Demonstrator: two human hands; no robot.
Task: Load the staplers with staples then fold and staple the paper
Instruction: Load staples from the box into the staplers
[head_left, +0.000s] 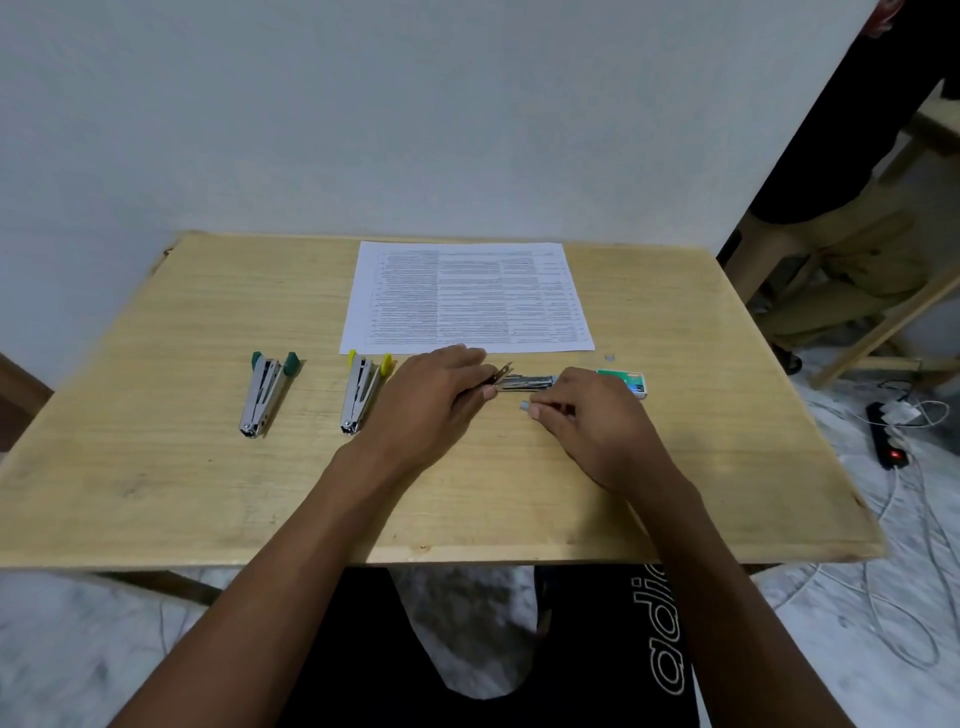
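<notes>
Curled round the left end of the open stapler at mid-desk, just in front of the paper: fingers of the left hand, gripping it. Pinched between thumb and bent fingers of the right hand, just before the stapler's free end: small grey piece, too small to identify, with the staple box partly hidden behind that hand. Lying untouched further left, apart from each other: yellow-tipped stapler and green-tipped stapler.

Partial white outlined lettering "adid" stands on black garment, below the fingers. Print on paper, beyond the fingers: illegible.
</notes>
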